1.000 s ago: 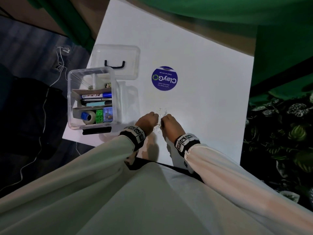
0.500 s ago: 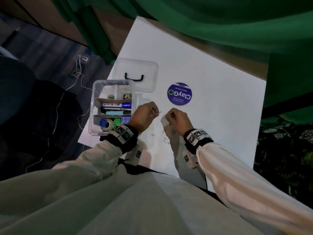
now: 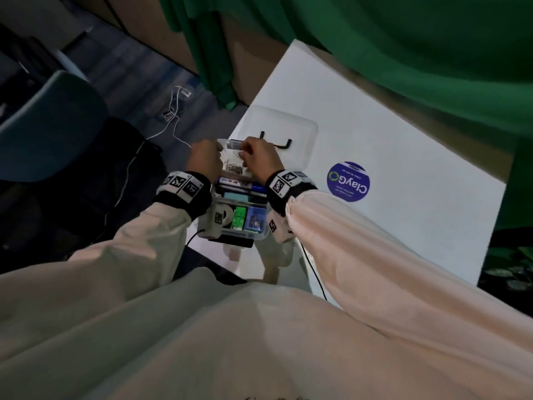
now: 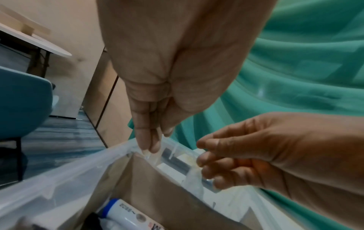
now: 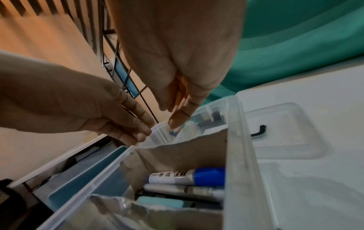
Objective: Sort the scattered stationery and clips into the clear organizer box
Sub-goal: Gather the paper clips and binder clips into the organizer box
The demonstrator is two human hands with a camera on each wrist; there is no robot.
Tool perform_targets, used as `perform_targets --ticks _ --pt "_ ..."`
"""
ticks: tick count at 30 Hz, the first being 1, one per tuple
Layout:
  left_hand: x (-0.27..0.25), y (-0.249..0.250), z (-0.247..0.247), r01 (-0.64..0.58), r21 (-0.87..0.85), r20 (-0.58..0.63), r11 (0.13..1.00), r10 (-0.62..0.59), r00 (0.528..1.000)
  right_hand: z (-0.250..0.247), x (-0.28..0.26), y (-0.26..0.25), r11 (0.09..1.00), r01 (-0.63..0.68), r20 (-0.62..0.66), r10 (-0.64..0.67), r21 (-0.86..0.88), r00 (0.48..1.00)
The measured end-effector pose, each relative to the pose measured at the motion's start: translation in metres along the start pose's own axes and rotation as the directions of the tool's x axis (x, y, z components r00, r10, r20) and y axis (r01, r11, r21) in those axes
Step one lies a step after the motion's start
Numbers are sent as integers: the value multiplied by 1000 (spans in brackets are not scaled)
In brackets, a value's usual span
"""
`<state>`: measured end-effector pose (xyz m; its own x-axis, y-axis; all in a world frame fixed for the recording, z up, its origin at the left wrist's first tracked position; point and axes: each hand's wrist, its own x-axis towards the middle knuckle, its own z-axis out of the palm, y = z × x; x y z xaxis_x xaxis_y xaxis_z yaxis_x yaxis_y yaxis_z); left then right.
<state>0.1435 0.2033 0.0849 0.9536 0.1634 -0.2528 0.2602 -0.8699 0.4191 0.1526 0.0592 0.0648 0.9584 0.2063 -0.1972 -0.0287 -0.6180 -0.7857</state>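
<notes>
The clear organizer box (image 3: 261,235) stands at the white table's left edge. It holds markers (image 3: 239,183), green and blue blocks and a tape roll behind cardboard dividers (image 5: 187,149). Over its far compartment, my left hand (image 3: 215,153) and right hand (image 3: 245,155) each pinch one side of a small clear bag (image 3: 232,160) with metal clips inside. In the left wrist view my left hand (image 4: 151,147) pinches the bag's corner at the box rim (image 4: 59,179). The right wrist view has my right hand (image 5: 173,123) pinching the bag (image 5: 157,137) above that compartment.
The box's clear lid (image 3: 288,131) with a black handle lies just beyond the box. A round purple sticker (image 3: 348,181) is on the table (image 3: 403,226) to the right. Green cloth (image 3: 375,39) hangs behind. A teal chair (image 3: 52,125) and cables are on the floor at left.
Both hands lifted the small bag of clips off the table in front of me and carried it left and away, to above the box's far compartment.
</notes>
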Motion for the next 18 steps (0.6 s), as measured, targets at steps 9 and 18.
perform_targets --ticks 9,18 --pt "-65 61 43 -324 -162 71 932 339 938 -64 -88 110 993 -112 -290 118 38 950" --pt "-153 66 169 -557 197 718 807 268 642 -39 -218 226 867 -180 126 265 -464 956"
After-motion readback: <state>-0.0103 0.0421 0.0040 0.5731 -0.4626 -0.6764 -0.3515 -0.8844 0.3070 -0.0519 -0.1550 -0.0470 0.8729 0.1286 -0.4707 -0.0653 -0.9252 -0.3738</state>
